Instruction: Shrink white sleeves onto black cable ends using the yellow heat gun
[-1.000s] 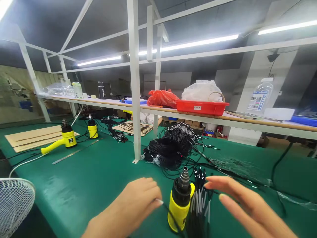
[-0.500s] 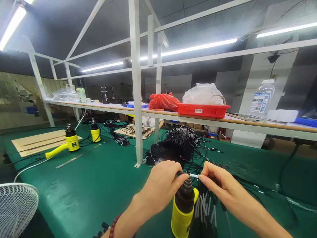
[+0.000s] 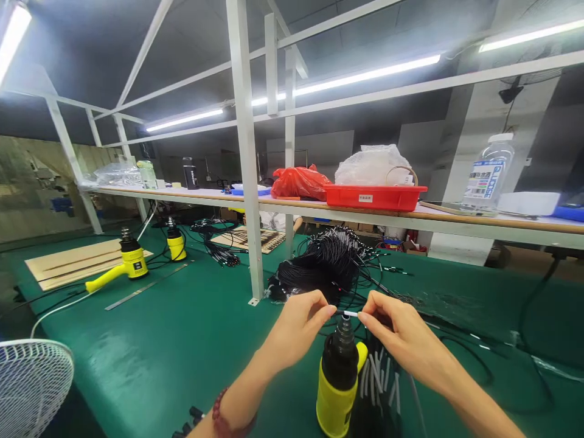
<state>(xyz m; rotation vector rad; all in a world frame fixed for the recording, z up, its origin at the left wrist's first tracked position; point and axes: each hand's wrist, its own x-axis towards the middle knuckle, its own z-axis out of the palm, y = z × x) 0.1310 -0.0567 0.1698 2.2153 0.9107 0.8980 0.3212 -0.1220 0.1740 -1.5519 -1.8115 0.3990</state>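
We've got both hands up at lower centre, left hand (image 3: 296, 328) and right hand (image 3: 404, 331), fingertips pinching a short sleeved wire (image 3: 347, 313) from either side. Its long axis runs roughly left to right, level, directly over the upright yellow heat gun (image 3: 336, 389), with both hands about equally near. We can't tell whether the wire touches the gun's nozzle (image 3: 345, 328). A grey-sleeved wire bundle (image 3: 379, 389) stands just right of the gun; a black cable heap (image 3: 319, 271) sits just behind the hands. For moving room, the green bench mat (image 3: 182, 340) extends left towards the desk fan (image 3: 34, 389) at lower left, past the white upright post (image 3: 246, 182), left of the heap.
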